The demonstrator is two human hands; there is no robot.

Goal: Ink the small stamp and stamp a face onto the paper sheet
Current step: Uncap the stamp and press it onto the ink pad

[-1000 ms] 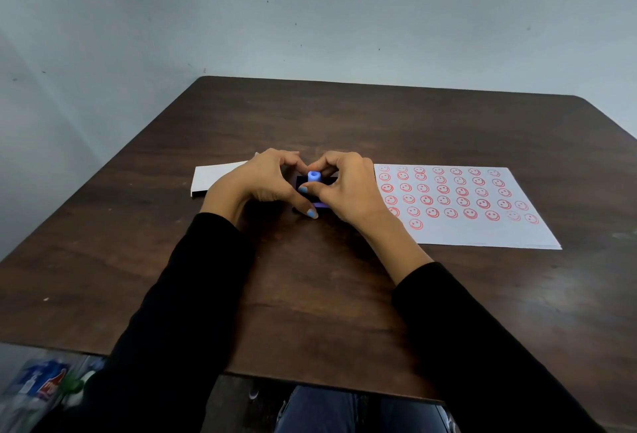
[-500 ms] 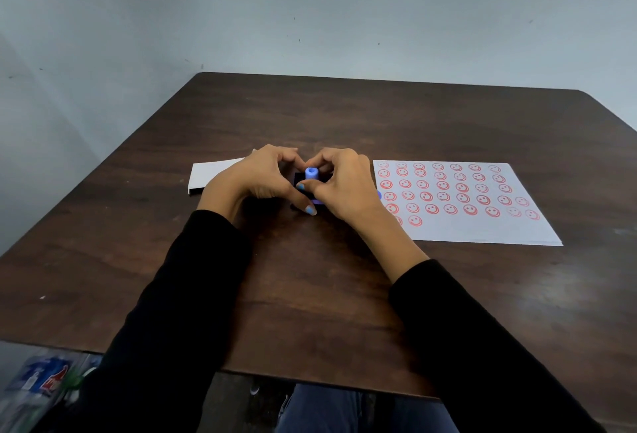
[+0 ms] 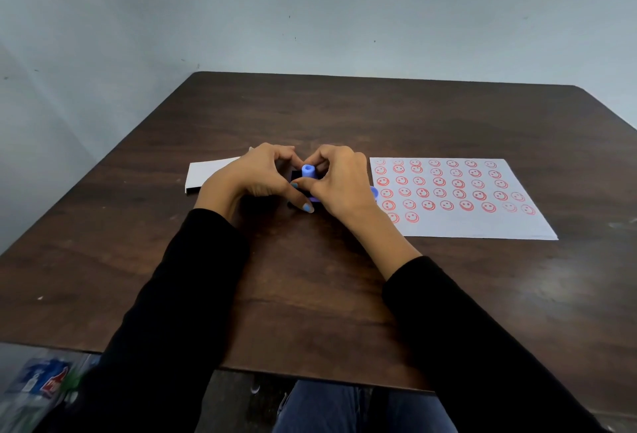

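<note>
A small blue stamp (image 3: 309, 171) stands upright between my two hands, over a black ink pad (image 3: 295, 176) that is mostly hidden. My right hand (image 3: 339, 181) pinches the stamp from the right. My left hand (image 3: 256, 174) curls around the pad's left side, thumb reaching along its near edge. Right of the hands lies the white paper sheet (image 3: 482, 226), covered with several rows of red smiley faces. A bit of blue (image 3: 374, 192) peeks out beside my right hand at the sheet's left edge; what it is I cannot tell.
A second white stack of paper (image 3: 206, 176) lies left of my left hand. The dark wooden table (image 3: 310, 295) ends close to my body. A pale wall stands behind the far edge. Packaged items (image 3: 38, 381) show below the table at lower left.
The hands stay together over the pad; the stamp has shifted only slightly between my fingers. The view has tilted a little.
</note>
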